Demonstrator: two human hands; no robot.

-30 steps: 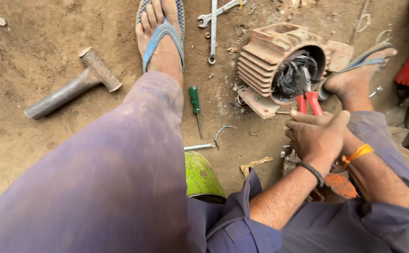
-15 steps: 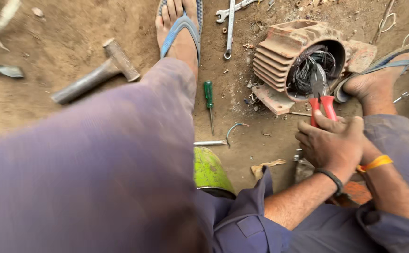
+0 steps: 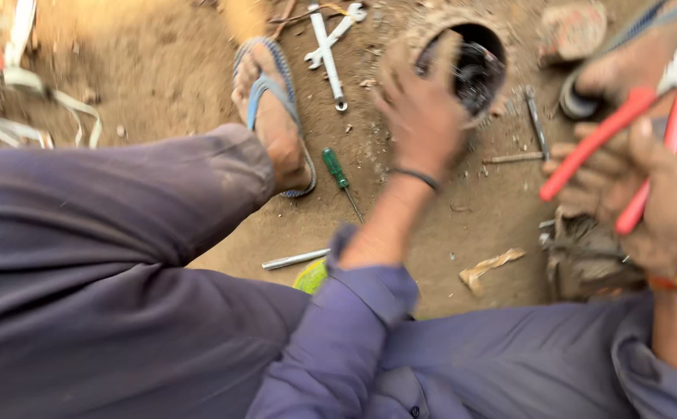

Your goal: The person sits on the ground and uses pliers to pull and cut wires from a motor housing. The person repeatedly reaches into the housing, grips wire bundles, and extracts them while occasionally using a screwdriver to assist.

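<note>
Left hand (image 3: 424, 109) is spread, reaching at the motor housing (image 3: 470, 62) lying on the dirt past the green screwdriver (image 3: 338, 172), right hand (image 3: 649, 202) clamped on red-handled pliers (image 3: 626, 147), so probably it needs steadying before cutting windings.

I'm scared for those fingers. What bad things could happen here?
The left hand reaches at the motor housing, whose tangled wires might scratch it. The right hand holds the red-handled pliers raised close by; a slip could pinch. The foot, in an open sandal, lies near the screwdriver.
</note>
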